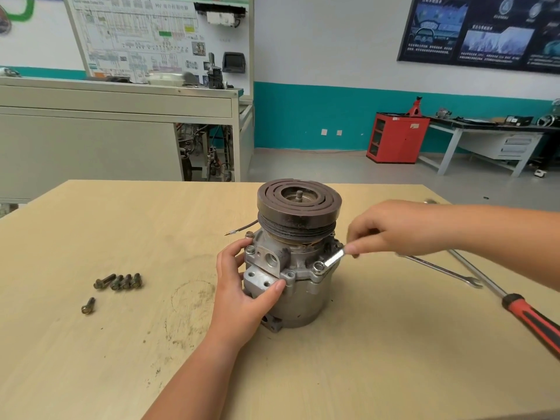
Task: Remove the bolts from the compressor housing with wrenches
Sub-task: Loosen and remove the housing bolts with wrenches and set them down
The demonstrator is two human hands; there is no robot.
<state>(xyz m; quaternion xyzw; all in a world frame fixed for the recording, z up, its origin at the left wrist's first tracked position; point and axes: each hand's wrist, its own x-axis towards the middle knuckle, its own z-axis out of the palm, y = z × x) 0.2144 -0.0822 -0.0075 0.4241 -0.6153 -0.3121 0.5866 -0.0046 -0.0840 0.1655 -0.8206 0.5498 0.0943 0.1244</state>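
**Left hand (239, 286) on compressor housing (298, 294)**

Wrapped round the near side, thumb on the port block; upright at mid-table (121, 344). Pinched in right hand (391, 228) fingertips — short wrench (332, 257), seated on a front flange bolt (318, 266). Probably heavy, rigid cast metal, maybe greasy — best braced low on the body, not the pulley. Loose bolts (118, 281) well left.

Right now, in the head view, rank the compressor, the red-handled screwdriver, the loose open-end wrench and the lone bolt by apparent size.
1. compressor
2. red-handled screwdriver, though partly hidden and cut off by the frame
3. open-end wrench
4. lone bolt
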